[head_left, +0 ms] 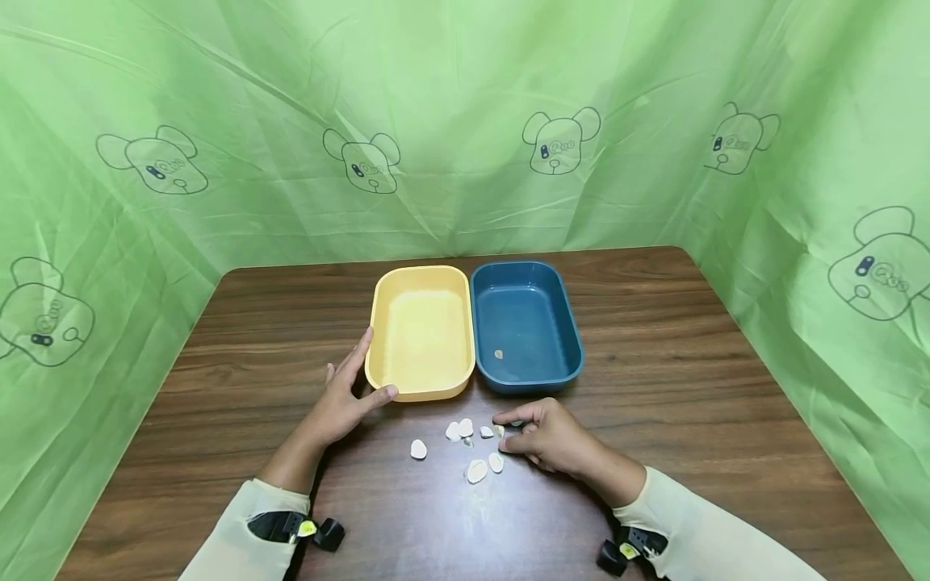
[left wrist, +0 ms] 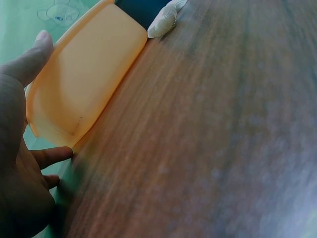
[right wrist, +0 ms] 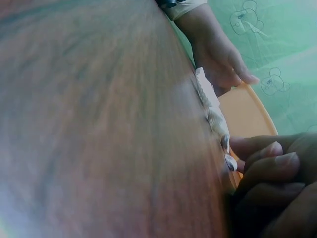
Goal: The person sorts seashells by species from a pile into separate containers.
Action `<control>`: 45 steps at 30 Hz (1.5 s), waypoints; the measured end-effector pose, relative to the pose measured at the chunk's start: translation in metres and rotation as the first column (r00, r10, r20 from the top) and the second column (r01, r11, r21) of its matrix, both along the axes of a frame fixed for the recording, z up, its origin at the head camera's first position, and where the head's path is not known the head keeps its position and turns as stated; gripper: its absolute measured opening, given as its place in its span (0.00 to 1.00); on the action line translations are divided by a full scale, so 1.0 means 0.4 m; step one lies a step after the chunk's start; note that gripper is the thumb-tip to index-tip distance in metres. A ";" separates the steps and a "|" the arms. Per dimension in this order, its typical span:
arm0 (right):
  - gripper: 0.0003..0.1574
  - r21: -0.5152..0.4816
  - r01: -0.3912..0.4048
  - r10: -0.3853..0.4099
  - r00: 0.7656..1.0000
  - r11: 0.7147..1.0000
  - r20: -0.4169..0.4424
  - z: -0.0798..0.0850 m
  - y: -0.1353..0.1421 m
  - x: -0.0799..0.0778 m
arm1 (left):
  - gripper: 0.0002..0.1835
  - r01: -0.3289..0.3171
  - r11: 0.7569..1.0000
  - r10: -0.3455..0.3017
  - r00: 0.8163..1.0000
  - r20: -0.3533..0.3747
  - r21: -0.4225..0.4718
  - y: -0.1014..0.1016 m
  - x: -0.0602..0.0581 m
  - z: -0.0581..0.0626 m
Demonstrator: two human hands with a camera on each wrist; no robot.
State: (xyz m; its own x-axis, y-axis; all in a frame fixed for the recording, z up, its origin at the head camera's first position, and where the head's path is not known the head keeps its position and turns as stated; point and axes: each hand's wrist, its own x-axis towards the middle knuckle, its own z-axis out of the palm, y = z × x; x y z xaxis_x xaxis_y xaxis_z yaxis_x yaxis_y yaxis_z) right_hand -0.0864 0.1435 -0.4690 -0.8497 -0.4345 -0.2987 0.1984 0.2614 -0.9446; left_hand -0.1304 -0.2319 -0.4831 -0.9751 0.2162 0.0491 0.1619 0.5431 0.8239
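Small white seashells (head_left: 475, 471) lie scattered on the table in front of two trays. My right hand (head_left: 548, 440) is low over them, its index finger and thumb spaced apart on either side of a small shell (head_left: 499, 432). Its other fingers are bent under, and another shell shows partly behind the index finger. My left hand (head_left: 343, 407) rests against the yellow tray (head_left: 374, 355), fingers along the left side and thumb at the near corner. In the left wrist view, those fingers look spread around the tray's end. A small pale piece (head_left: 498, 354) lies inside the blue tray (head_left: 574, 347).
Both trays stand side by side on a brown wood-grain table (head_left: 690, 387). One shell (head_left: 418, 449) lies apart from the others, nearer the left hand. A green curtain (head_left: 458, 194) with bear-head drawings hangs around the table's back and sides.
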 end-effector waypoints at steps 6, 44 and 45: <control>0.28 0.014 0.026 -0.026 1.000 1.000 0.007 0.001 -0.009 -0.001 | 0.59 0.003 1.000 -0.003 1.000 -0.004 -0.003 -0.001 0.000 0.001; 0.13 0.060 0.113 -0.110 0.993 0.992 -0.048 -0.006 -0.029 0.008 | 0.59 -0.001 1.000 0.001 1.000 0.003 -0.012 -0.001 0.002 0.001; 0.13 0.058 0.113 -0.110 0.993 0.992 -0.050 -0.005 -0.029 0.008 | 0.59 -0.001 1.000 0.001 1.000 0.004 -0.011 -0.001 0.002 0.001</control>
